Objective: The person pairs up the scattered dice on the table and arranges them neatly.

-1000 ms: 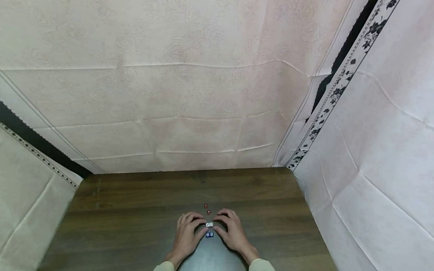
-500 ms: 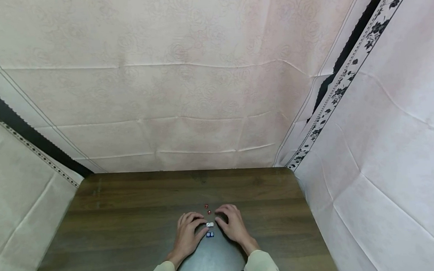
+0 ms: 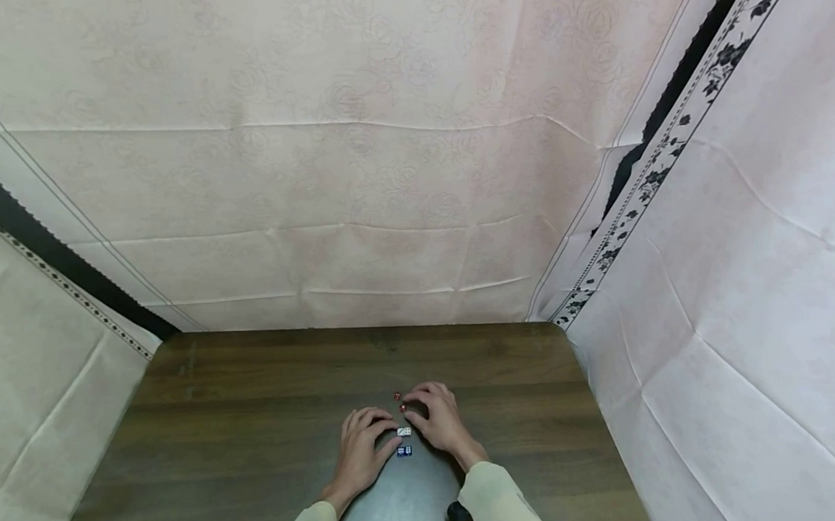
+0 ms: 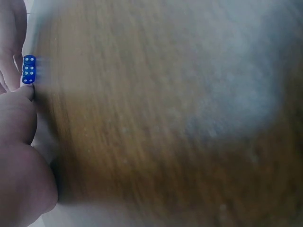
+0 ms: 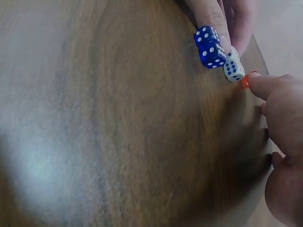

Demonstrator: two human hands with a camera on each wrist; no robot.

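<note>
Two blue dice with white pips sit side by side on the table, and just beyond them is a pair of white dice. My left hand rests beside these pairs, fingers loosely bent, index fingertip right at the left white die. Farther up are two red dice, a nearer one and a farther one. My right hand is at the nearer red die, thumb and index finger parted around its right side. In the right wrist view the right thumb partly covers a red die.
The brown wooden table ends at a far edge against a pale patterned cloth. More white cloth hangs on the right side. A grey sheen lies on the table between the forearms.
My right hand has drawn away from the white dice and moved forward to the nearer red die. The left hand has stayed in place, and the dice sit as before.
</note>
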